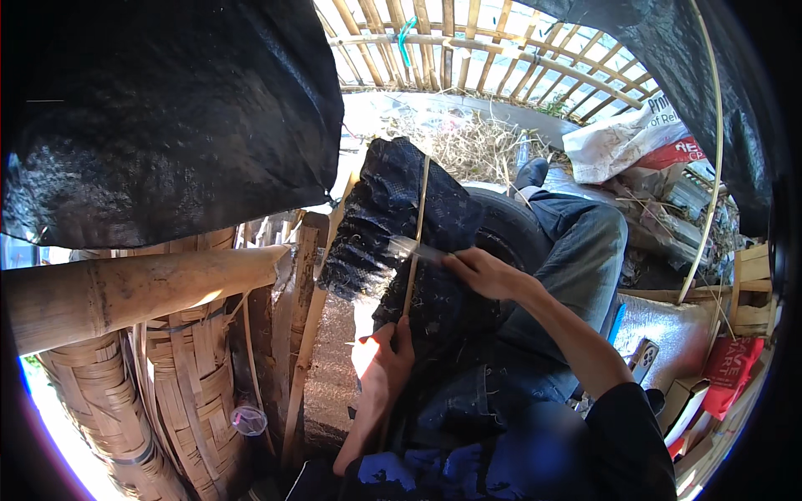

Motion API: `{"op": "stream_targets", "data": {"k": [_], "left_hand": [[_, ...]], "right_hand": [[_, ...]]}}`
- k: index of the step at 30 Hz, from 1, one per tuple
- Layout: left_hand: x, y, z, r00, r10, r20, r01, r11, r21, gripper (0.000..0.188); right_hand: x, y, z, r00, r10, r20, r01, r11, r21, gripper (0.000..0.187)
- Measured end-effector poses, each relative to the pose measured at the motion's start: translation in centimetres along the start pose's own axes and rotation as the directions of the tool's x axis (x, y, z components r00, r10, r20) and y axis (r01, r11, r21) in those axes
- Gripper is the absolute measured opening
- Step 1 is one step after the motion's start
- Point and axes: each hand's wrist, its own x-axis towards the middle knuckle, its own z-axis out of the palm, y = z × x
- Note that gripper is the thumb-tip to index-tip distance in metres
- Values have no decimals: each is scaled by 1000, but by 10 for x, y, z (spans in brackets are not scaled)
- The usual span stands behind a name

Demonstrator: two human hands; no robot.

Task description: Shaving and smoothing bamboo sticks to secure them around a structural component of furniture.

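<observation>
Your left hand (383,361) pinched the lower end of a thin, pale bamboo strip (415,242), fingers closed around it, while your right hand (484,274) gripped a flat-bladed knife (415,248) set across it. The strip stood nearly upright over dark woven cloth (393,209) on your lap; it looked light, springy and splintery, best held low, clear of the blade. Woven bamboo baskets (180,376) stood at left.

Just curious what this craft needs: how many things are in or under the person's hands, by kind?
Thin bamboo strip held by left hand: 1
Metal knife blade in right hand: 1
Dark woven lap cloth: 1
Total: 3
</observation>
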Motion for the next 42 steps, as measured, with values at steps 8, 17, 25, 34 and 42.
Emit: {"op": "stream_targets", "data": {"k": [8, 17, 25, 34, 42], "left_hand": [[-7, -3, -31, 998, 63, -15, -61, 993, 98, 39], [-16, -2, -29, 1000, -10, -10, 11, 994, 104, 34], [-38, -2, -44, 1000, 9, 14, -9, 1000, 21, 34], [-32, -12, -37, 999, -30, 26, 29, 998, 50, 35], [-22, -4, -33, 956, 269, -116, -247, 953, 175, 31]], "right_hand": [[-2, -41, -32, 983, -55, -174, 34, 992, -125, 37], [9, -48, 5, 993, -109, -38, 64, 791, -608, 33], [47, -36, -14, 999, 47, 10, -36, 861, -508, 45], [55, -52, -40, 892, -263, -368, 83, 895, -439, 31], [32, -37, -45, 901, -268, -340, 68, 863, -501, 34]]}}
